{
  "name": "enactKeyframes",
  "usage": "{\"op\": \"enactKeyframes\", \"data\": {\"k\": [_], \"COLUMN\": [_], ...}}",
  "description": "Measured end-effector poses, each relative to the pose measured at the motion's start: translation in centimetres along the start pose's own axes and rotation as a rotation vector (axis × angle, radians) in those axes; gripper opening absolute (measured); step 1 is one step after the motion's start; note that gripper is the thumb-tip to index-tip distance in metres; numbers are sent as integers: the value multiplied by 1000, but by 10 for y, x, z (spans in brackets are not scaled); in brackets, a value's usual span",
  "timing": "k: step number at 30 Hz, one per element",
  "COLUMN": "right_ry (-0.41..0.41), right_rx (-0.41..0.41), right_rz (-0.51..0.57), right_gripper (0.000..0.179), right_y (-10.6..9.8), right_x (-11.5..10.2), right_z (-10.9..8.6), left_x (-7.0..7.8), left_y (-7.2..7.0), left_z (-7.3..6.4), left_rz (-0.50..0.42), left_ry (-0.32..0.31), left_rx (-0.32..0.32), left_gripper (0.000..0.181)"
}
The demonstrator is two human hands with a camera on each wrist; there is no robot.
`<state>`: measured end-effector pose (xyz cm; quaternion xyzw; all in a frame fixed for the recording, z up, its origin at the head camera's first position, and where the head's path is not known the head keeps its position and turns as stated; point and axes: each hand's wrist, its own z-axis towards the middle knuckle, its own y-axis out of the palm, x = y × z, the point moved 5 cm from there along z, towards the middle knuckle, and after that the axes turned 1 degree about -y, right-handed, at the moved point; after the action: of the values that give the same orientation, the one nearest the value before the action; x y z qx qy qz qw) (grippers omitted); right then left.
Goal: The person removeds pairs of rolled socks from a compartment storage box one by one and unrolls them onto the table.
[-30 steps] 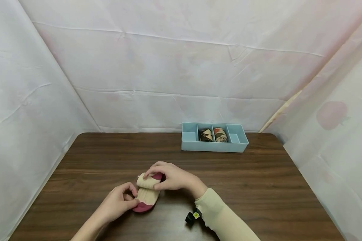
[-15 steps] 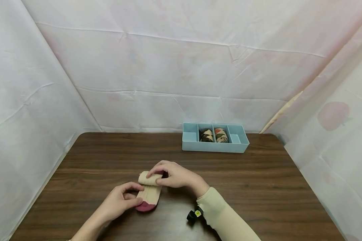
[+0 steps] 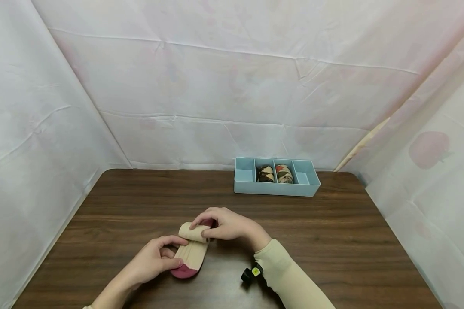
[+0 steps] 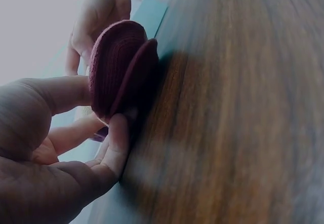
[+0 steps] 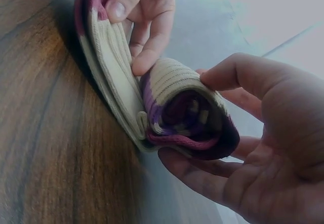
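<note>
A pair of cream socks (image 3: 193,254) with maroon toes lies stacked on the table, the far end rolled up. My left hand (image 3: 154,259) grips the near toe end, its thumb by the maroon part and its index finger reaching toward the roll. In the left wrist view, the two maroon toes (image 4: 117,62) stand slightly apart, one layer over the other. My right hand (image 3: 228,225) holds the rolled end, fingers over it and thumb on the near side. Seen from the right wrist, the roll (image 5: 174,79) shows purple and maroon layers inside. The underside of the socks is hidden.
A light blue divided box (image 3: 272,188) stands at the table's back edge. Its two middle compartments each hold a rolled patterned bundle (image 3: 284,174); the outer two look bare. A small black device (image 3: 251,273) sits by the right cuff. Pale cloth walls surround the brown table (image 3: 332,240).
The left index finger has stretched farther along the socks toward the roll. Both hands and the socks have shifted slightly right in view. The right hand keeps hold of the roll.
</note>
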<state>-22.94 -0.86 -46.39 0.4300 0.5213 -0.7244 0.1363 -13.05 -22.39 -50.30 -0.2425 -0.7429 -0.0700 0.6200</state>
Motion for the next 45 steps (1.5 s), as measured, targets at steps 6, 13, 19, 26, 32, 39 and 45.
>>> {"op": "enactKeyframes", "data": {"k": [6, 13, 19, 26, 32, 39, 45], "right_ry": [11, -20, -14, 30, 92, 123, 149], "right_rx": [-1, 7, 16, 46, 86, 94, 83], "right_rz": [1, -5, -9, -56, -106, -198, -221], "right_gripper": [33, 30, 32, 36, 37, 33, 45], "right_y": [-1, -3, -4, -5, -7, -7, -4], "right_x": [0, -3, -4, -1, 4, 6, 6], "right_z": [-1, -1, -1, -1, -1, -2, -1], "left_x": [1, 4, 2, 3, 4, 4, 3], "left_y": [0, 1, 1, 1, 2, 3, 2], "left_z": [0, 0, 0, 1, 0, 0, 0], "left_rz": [10, 25, 26, 32, 23, -2, 21], "left_ry": [12, 15, 12, 2, 4, 32, 18], "left_rx": [-6, -9, 1, 34, 30, 24, 19], "left_gripper": [51, 51, 51, 54, 55, 54, 53]}}
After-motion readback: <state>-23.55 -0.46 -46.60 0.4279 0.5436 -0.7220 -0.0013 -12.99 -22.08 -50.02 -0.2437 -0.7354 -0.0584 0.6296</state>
